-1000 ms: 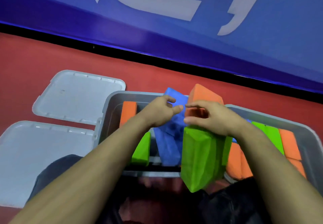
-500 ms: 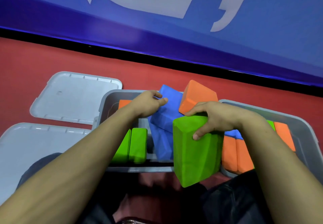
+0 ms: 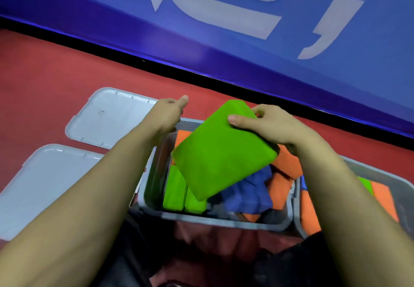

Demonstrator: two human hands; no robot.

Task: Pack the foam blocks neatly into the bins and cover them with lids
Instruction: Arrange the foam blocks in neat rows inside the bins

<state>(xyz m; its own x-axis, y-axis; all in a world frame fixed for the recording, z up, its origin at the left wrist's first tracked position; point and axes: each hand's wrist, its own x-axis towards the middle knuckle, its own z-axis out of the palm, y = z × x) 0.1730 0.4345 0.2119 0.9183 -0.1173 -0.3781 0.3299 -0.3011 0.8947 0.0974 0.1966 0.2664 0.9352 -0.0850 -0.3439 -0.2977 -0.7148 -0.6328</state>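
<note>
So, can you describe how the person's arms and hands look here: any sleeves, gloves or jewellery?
Both forearms are bare up to the frame edge: no sleeves show. The left hand and the right hand wear no gloves, and no rings, watch or bracelets can be seen on the fingers or wrists. The nails are short and unpainted. Dark clothing shows low between the arms, on the person's lap.

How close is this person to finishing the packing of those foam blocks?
Partway. Two green blocks already stand side by side in the left bin, and orange blocks line the right bin. The right hand holds a large green block tilted above the left bin, where blue blocks lie jumbled. The left hand holds nothing. Both lids are off, lying on the floor.
</note>
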